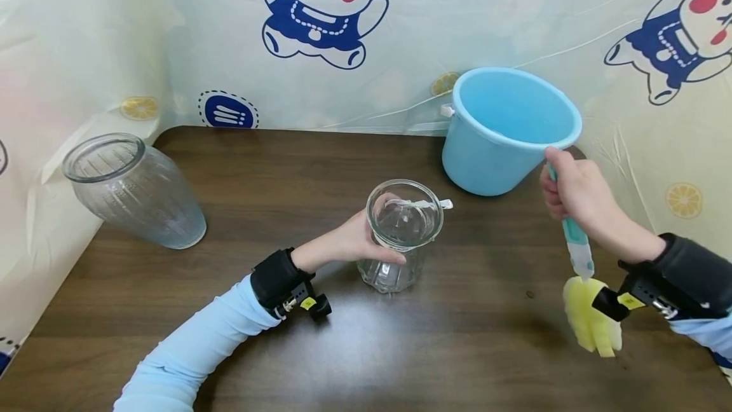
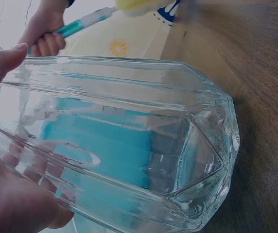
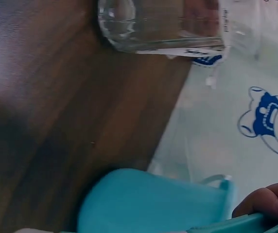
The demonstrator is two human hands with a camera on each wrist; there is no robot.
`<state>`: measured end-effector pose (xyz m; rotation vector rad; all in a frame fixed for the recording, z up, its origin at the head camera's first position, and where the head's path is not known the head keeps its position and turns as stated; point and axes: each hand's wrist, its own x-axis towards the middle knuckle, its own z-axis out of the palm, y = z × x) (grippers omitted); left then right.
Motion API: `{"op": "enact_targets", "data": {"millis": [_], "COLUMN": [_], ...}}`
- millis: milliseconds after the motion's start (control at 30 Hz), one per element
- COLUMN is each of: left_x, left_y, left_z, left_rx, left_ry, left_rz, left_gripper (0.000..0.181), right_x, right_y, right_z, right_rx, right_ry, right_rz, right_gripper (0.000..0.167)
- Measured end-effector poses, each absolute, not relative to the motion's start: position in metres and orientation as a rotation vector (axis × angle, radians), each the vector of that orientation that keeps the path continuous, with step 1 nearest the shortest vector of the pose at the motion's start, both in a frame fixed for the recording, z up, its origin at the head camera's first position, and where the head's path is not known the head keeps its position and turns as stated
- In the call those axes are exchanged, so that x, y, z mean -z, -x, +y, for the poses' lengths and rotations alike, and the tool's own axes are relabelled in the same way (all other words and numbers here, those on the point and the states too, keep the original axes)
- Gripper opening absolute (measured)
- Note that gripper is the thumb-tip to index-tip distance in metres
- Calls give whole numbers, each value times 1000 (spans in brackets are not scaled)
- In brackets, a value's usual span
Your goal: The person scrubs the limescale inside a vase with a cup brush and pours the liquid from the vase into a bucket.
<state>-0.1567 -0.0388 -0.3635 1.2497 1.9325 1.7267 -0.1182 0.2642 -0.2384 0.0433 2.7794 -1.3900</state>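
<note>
A clear glass vase (image 1: 394, 266) with a wide rim and a white string tied at its neck is near the middle of the table. My left hand (image 1: 368, 243) grips it around the neck; in the left wrist view its faceted base is at the tabletop. At the right, my right hand (image 1: 577, 189) holds a sponge brush by its teal and white handle (image 1: 579, 250). The brush's yellow sponge head (image 1: 589, 316) points down, apart from the vase. The right wrist view shows part of the handle (image 3: 251, 224) and fingers.
A light blue bucket (image 1: 492, 164) stands at the back right, just beyond my right hand. Another ribbed glass vase (image 1: 149, 196) is at the left edge of the brown wooden table (image 1: 274, 177). A printed plastic sheet (image 1: 429, 18) hangs behind the table.
</note>
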Motion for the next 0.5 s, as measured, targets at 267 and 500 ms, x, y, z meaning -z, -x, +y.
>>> {"op": "enact_targets", "data": {"millis": [267,500], "left_x": [363,363], "left_y": [155,157], "left_z": [-39,-38], "left_rx": [-1713,-1729], "left_ry": [-1250,-1232], "left_rz": [1958,1933], "left_gripper": [75,74], "right_x": [273,291], "right_y": [124,136], "right_z": [269,266], "right_rx": [1313,1109], "right_ry": [-60,-61], "right_rz": [2735,2732], "right_gripper": [61,62]}}
